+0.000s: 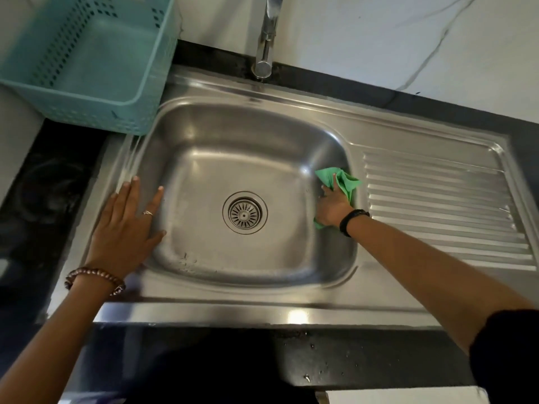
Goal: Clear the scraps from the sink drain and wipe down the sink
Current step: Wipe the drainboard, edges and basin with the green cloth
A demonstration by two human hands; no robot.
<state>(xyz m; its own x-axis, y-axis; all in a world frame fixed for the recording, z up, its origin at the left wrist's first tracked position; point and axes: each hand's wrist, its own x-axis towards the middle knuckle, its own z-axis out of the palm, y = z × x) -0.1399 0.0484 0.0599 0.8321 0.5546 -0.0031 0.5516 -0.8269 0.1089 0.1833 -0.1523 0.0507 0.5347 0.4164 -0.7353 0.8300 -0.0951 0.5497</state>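
Two hands are in the shot, both yours, over a rectangular stainless steel sink (pixel 186 135) with a ribbed draining board (pixel 443 211) running off toward 3 o'clock. Your left hand (pixel 125 228) lies flat on the sink's rim at about 9 o'clock from the round metal drain strainer (pixel 244 212), fingers (pixel 134 185) straight and spread, palm down, holding nothing. A thin ring sits on one finger and a brown beaded bracelet (pixel 94 277) wraps that wrist.

Your right hand (pixel 332 208) is down inside the basin at 3 o'clock from the strainer, pressed against the right wall, with a crumpled green cleaning cloth (pixel 339 179) under it. The fingers are curled loosely over the cloth, pinning it to the steel, and cloth pokes out past the fingertips toward 12 o'clock and a bit below the heel of the hand. A black band (pixel 351 221) is on that wrist.

No scraps show on the strainer, which sits in the middle of the basin floor, and a few pale specks or droplets lie on the floor near 7 o'clock. A chrome tap (pixel 267 39) stands at 12 o'clock behind the basin, and a teal perforated plastic basket (pixel 84 65) sits at 10 o'clock, its corner overhanging the sink's edge. Water drops dot the dark counter front (pixel 350 354) at 6 o'clock.
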